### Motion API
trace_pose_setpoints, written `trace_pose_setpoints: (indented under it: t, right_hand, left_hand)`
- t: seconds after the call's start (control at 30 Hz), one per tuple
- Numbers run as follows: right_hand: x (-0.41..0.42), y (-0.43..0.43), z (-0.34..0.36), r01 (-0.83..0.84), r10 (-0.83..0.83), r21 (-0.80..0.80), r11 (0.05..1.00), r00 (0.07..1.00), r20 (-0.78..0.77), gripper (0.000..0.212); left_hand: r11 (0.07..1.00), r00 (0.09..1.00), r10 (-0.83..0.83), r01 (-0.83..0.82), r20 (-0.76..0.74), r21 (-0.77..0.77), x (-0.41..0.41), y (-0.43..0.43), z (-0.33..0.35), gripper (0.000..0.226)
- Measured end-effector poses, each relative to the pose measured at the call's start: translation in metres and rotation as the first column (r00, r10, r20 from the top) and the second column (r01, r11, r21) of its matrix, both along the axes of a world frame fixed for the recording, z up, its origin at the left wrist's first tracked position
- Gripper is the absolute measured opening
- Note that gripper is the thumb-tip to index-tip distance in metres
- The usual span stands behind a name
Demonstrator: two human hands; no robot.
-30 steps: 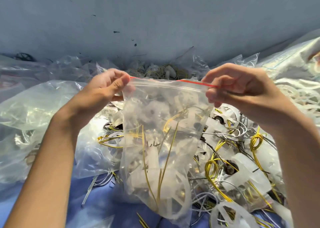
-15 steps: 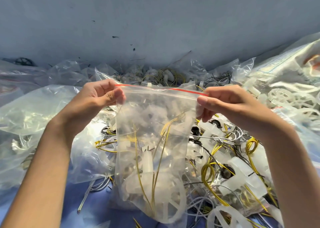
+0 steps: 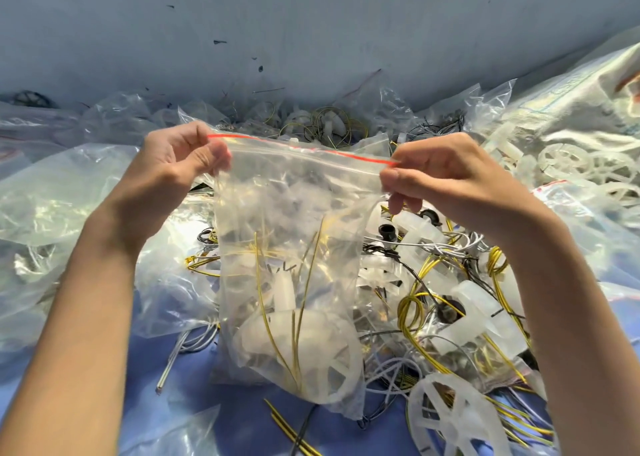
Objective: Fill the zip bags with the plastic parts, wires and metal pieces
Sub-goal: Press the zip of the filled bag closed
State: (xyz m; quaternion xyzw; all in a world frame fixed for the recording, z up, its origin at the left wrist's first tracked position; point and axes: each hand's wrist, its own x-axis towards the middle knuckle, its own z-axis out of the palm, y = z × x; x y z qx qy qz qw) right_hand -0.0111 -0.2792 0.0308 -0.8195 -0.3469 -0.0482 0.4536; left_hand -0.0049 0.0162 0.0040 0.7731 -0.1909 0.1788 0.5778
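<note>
A clear zip bag (image 3: 287, 247) with a red strip along its top hangs upright between my hands. Inside it lie a white plastic wheel, yellow wires and small dark metal pieces. My left hand (image 3: 176, 168) pinches the bag's top left corner. My right hand (image 3: 446, 175) pinches the top right corner, and the zip edge is stretched taut between them. Below and right of the bag sits a loose pile of parts (image 3: 450, 303): translucent white plastic pieces, yellow, white and black wires, and black rings.
Crumpled clear bags (image 3: 62, 192) cover the left side, and filled bags (image 3: 332, 123) line the back against a grey wall. A large sack and white plastic wheels (image 3: 568, 161) are at the right. Blue cloth (image 3: 242, 417) shows at the front, with a white wheel (image 3: 446, 417) on it.
Both hands have shifted along the zip edge, the right hand lowering to the left hand's level, and the red strip now runs taut between them. The bag still hangs in the same place.
</note>
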Motion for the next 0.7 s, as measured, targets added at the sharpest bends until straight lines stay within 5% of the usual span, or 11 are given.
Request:
trace_pose_setpoints:
  t: [0.3, 0.7]
  right_hand:
    - [-0.001, 0.009, -0.002, 0.069, -0.069, 0.052, 0.996, 0.998, 0.001, 0.022]
    - [-0.006, 0.012, 0.003, 0.020, -0.021, 0.082, 0.996, 1.000, 0.012, 0.019]
  left_hand:
    - [0.996, 0.992, -0.037, 0.027, -0.122, -0.084, 0.000, 0.011, -0.006, 0.013]
    - [0.990, 0.997, -0.060, 0.052, -0.058, -0.134, 0.000, 0.000, 0.000, 0.019]
